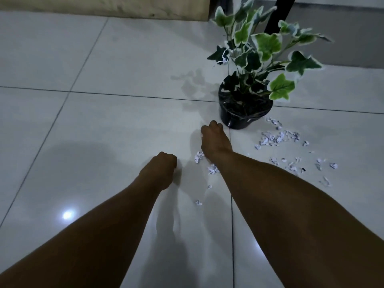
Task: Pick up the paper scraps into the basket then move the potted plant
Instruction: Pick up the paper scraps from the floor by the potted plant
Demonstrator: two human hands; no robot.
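Note:
A potted plant with green, white-edged leaves stands in a black pot [241, 119] on the tiled floor, right of centre. Several white paper scraps [278, 139] lie scattered on the floor in front of and to the right of the pot, with a few more paper scraps [212, 169] beside my right forearm. My right hand [214, 140] is low over the floor just left of the pot, fingers curled under; whether it holds scraps is hidden. My left hand [163, 168] hovers further left with its fingers curled into a fist, nothing visible in it. No basket is in view.
A pale wall or furniture base [104, 7] runs along the top left. A dark slanted leg [278, 15] rises behind the plant. Glossy white floor tiles [83, 132] stretch to the left and front, with a light reflection at lower left.

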